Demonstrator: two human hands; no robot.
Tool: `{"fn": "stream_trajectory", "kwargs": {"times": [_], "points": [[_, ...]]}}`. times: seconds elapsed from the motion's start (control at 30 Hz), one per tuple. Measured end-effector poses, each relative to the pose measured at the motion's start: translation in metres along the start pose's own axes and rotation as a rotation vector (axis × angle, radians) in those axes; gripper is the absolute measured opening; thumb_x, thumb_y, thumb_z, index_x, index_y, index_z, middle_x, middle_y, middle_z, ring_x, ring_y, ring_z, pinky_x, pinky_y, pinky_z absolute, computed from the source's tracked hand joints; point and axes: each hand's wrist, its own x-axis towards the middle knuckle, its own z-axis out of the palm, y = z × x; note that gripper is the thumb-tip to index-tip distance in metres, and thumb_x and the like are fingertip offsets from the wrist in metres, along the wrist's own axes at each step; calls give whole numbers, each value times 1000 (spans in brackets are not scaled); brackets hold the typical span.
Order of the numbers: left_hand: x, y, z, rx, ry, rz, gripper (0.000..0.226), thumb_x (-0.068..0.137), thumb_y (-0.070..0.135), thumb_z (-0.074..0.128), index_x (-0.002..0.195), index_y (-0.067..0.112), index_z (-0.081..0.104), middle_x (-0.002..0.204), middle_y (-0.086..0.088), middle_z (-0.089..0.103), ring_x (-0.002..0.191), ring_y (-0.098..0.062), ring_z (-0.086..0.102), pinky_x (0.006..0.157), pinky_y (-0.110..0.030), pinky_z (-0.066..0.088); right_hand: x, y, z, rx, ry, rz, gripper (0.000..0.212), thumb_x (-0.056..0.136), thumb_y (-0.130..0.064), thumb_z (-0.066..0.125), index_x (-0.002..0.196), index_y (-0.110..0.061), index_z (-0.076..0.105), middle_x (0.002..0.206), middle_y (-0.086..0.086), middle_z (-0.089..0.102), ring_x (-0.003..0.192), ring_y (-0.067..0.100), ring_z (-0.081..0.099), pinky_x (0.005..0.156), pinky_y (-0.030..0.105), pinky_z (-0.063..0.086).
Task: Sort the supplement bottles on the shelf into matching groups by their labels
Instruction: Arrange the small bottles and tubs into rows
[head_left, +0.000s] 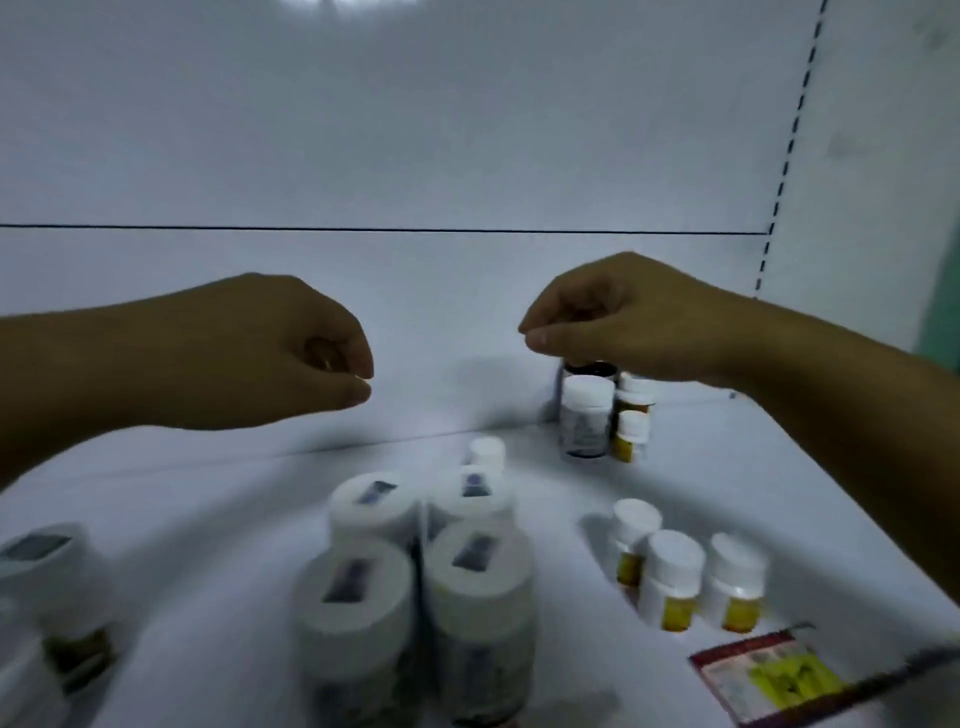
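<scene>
Supplement bottles stand on a white shelf (218, 519). Several large white-capped bottles (421, 561) cluster in the front middle, each with a dark sticker on its cap. Three small white bottles with yellow labels (680, 571) stand to their right. At the back right, a dark-lidded bottle (592, 370), a white-capped dark bottle (586, 415) and small yellow-labelled bottles (632, 426) form another group. My right hand (613, 317) hovers just above that back group, fingers curled, holding nothing visible. My left hand (291, 353) hangs over bare shelf at the left, fingers curled shut and empty.
Another large bottle (52, 577) stands at the front left edge. A red and yellow printed packet (769, 675) lies at the front right. The white back wall (415, 130) and a slotted upright (784, 171) bound the shelf.
</scene>
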Motion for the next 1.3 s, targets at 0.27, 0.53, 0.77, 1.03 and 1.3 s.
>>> {"fn": "stream_trajectory", "kwargs": {"times": [0.27,0.53,0.77,1.03,1.3], "points": [[86,70,55,-88,-225,20,12,78,31,71,81,40,63,90,16,68,82,1,65,72,-11,46,-6,140,-12,19,175,199,6,82,-23,65,80,-22,70,81,-10,68,74,6,60,62,20,46],[125,55,99,-47,-529,-207,36,77,30,75,111,24,64,109,-1,63,71,-9,62,61,-21,54,-8,201,14,-135,290,125,16,77,-37,68,75,-21,67,73,-9,63,67,3,54,57,18,39],[131,61,111,-227,-448,-164,21,68,17,82,86,20,71,93,-4,72,58,-7,68,55,-19,55,-5,205,13,-131,124,144,15,73,-37,73,79,-28,63,74,-12,60,66,2,53,55,16,35],[124,110,121,-399,-569,60,27,68,16,81,82,36,71,76,25,74,75,-7,72,67,-17,57,-26,176,-8,411,-504,107,32,45,-36,73,77,-31,71,84,-10,75,78,8,71,61,16,55],[123,124,114,-313,-524,93,21,70,26,79,84,39,69,83,24,74,78,-2,71,76,-21,58,-35,157,-4,351,-857,-1,20,68,-22,75,78,-36,63,78,-20,71,83,3,69,72,13,53]]}}
